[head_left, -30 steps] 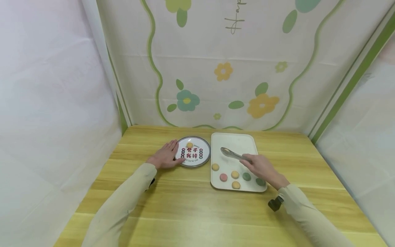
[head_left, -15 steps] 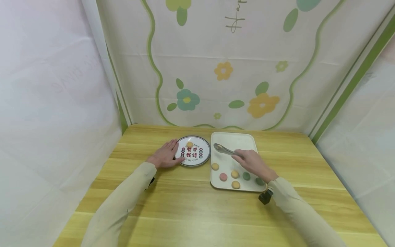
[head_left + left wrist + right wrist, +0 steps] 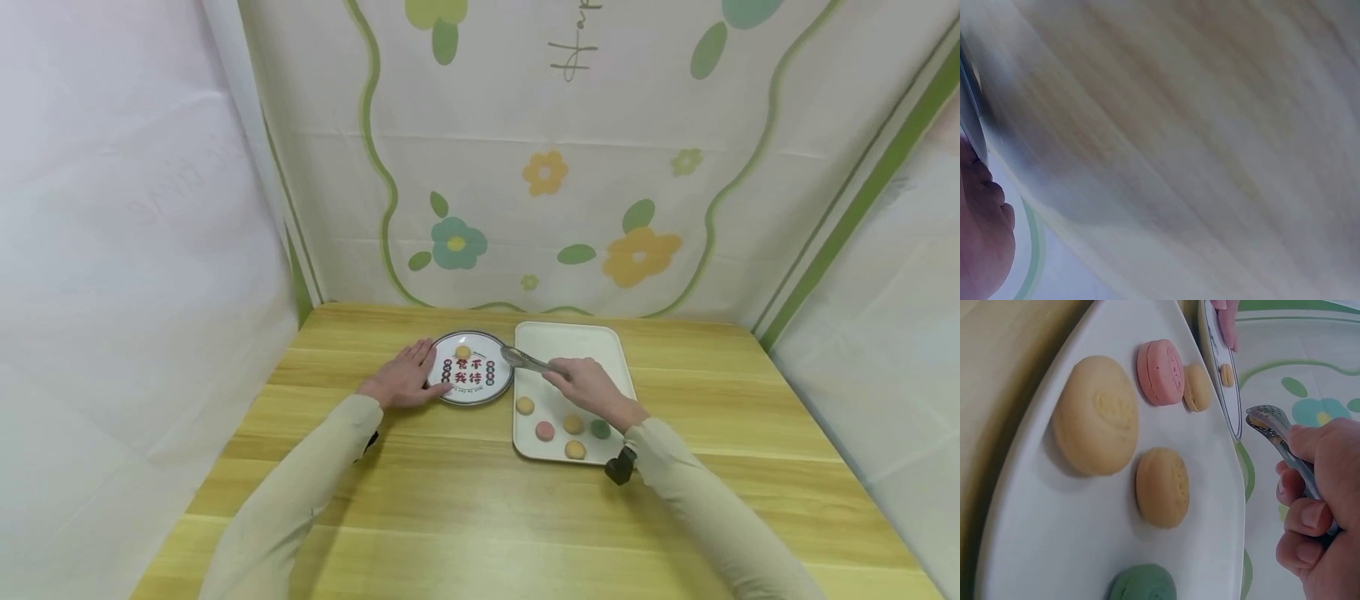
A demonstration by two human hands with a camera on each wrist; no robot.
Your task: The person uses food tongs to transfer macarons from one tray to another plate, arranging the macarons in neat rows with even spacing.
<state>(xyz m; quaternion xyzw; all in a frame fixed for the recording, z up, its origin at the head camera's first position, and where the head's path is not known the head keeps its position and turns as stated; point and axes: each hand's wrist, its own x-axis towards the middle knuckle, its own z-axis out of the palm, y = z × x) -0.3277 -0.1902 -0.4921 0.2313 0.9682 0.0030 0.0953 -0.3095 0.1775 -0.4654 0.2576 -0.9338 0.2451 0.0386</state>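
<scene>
My right hand (image 3: 590,388) grips metal tongs (image 3: 528,360), whose tips reach over the gap between tray and plate. In the right wrist view, the perforated ends of the tongs (image 3: 1270,419) pinch something yellow, mostly hidden; it looks like a macaron. At the plate's left rim rests my left hand (image 3: 405,377), fingers straight, thumb along the near edge. The round white plate (image 3: 480,396) has a dark rim and red lettering, and bears one yellow macaron (image 3: 462,352). Several macarons lie on the tray's near half: yellow (image 3: 1097,415), pink (image 3: 1160,372) and green (image 3: 1144,584).
The white rectangular tray (image 3: 570,337) stands right of the plate on a wood-grain table (image 3: 465,517). Behind the table hangs a flowered cloth (image 3: 600,167), with pale cloth walls at both sides. My right forearm covers the tray's near right corner.
My right hand has moved left with the tongs, from above the tray to the plate's right edge. The left hand stays in place at the plate.
</scene>
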